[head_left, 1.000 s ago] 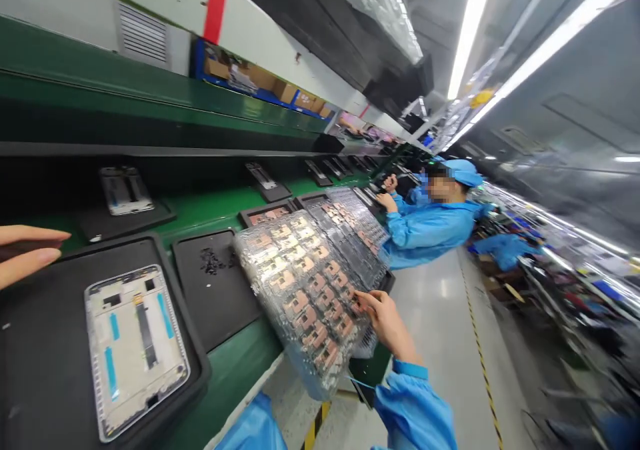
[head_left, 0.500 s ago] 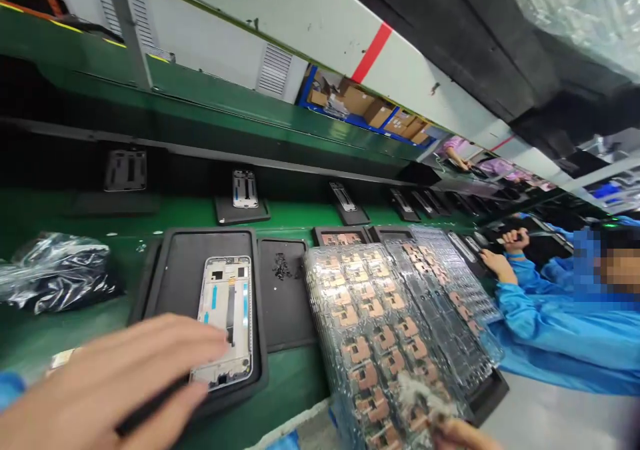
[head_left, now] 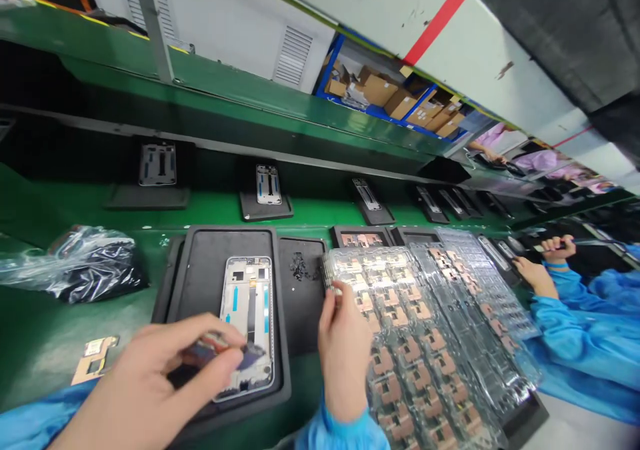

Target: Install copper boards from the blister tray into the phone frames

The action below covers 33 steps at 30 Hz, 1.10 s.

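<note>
My left hand [head_left: 165, 377] is closed in a pinch on a dark purplish flat piece [head_left: 253, 357], partly hidden by the fingers, over the lower part of a phone frame [head_left: 260, 303]. That silver frame with blue strips lies in a black foam tray [head_left: 200, 257]. My right hand [head_left: 345, 350] has its fingertips bent together at the left edge of the stacked clear blister trays [head_left: 430, 343]; what they hold, if anything, is too small to make out. Left of those fingertips, a shallow black tray [head_left: 305, 323] carries tiny black parts [head_left: 300, 267].
A clear bag of black parts [head_left: 103, 267] and a copper-coloured board [head_left: 95, 357] lie at left. Phone frames on black trays [head_left: 267, 210] line the back. Blister trays hold copper-coloured boards. At right, a co-worker's hands and blue sleeves [head_left: 575, 330] reach in.
My left fingers have gone from spread over the frame to pinching the dark piece. My right hand has moved from the blister tray's near end up and left to its edge. The view has shifted.
</note>
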Motion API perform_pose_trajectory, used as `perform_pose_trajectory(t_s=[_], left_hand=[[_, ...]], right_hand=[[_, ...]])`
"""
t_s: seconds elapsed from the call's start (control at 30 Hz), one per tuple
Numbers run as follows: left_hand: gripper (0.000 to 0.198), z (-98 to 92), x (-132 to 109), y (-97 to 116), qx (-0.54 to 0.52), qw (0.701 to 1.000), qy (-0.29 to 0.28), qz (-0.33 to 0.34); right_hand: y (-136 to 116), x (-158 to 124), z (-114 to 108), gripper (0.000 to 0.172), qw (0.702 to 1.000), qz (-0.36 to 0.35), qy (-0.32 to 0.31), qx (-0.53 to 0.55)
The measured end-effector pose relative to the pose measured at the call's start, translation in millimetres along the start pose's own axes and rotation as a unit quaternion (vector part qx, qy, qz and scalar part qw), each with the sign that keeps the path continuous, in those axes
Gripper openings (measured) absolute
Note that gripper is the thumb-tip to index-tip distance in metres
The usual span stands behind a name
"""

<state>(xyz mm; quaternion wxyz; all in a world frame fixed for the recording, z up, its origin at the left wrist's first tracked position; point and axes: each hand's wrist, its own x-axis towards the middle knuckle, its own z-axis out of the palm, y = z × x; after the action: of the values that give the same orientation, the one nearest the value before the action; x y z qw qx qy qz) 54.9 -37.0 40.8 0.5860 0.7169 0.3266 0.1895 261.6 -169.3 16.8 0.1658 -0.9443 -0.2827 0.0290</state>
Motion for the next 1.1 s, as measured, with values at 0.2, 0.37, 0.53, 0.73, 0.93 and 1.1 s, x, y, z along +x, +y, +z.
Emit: perform_pose_trajectory(t_s=[0.2,0.37,0.53,0.73,0.93,1.1], left_hand=[[0.027,-8.1,32,-2,-0.142,0.984,0.015,-0.102],[0.023,-11.0,48,-7,-0.151,0.983,-0.023,-0.106],[0.022,-15.4,53,-9,-0.170,0.979,-0.055,-0.097],[0.018,-17.3,54,-7,-0.192,0.974,-0.060,-0.106],[0.019,-12.8,50,-6,-0.238,0.964,-0.068,-0.099],[0.021,-4.7,35,-1,-0.185,0.980,-0.032,-0.059]], right_hand=[[-13,61,39,0.031,0.990,0.001,-0.063,-0.122],[-17,67,44,0.026,0.977,0.006,-0.096,-0.190],[-19,70,50,0.016,0.973,0.006,-0.099,-0.208],[-19,66,47,0.019,0.990,-0.010,-0.038,-0.133],[-37,26,11,0.019,0.990,-0.075,0.077,0.090],[-68,-24,1,0.007,0.867,-0.175,0.068,0.462]])
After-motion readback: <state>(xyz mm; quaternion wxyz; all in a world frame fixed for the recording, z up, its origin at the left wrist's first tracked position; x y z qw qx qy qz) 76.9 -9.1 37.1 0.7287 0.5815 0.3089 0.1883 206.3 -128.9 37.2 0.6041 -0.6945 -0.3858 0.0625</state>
